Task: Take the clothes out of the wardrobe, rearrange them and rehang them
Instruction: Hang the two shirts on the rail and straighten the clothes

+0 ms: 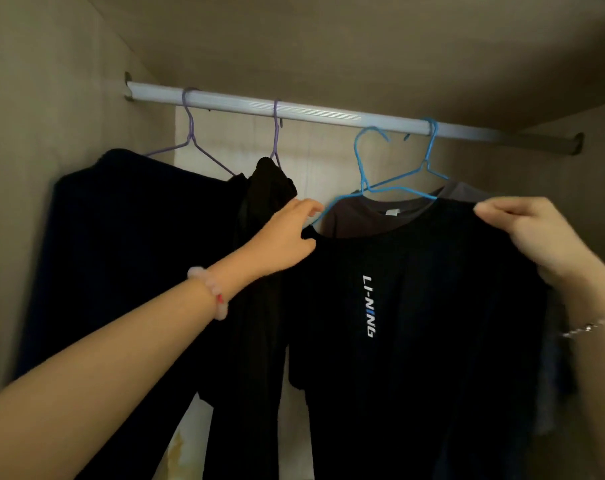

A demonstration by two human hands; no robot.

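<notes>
A black T-shirt (415,323) with a white vertical logo hangs on a blue hanger (361,174) whose hook sits just below the white rail (294,110), off it. My left hand (287,237) grips the shirt's left shoulder and my right hand (526,226) pinches its right shoulder. Behind it a grey-brown T-shirt (356,216) hangs on a second blue hanger (429,150) hooked on the rail.
Two purple hangers (192,133) on the rail's left part carry dark clothes (138,254). The wardrobe's left wall (34,116) and top panel (329,39) close in the space. A stretch of rail between the purple and blue hangers is bare.
</notes>
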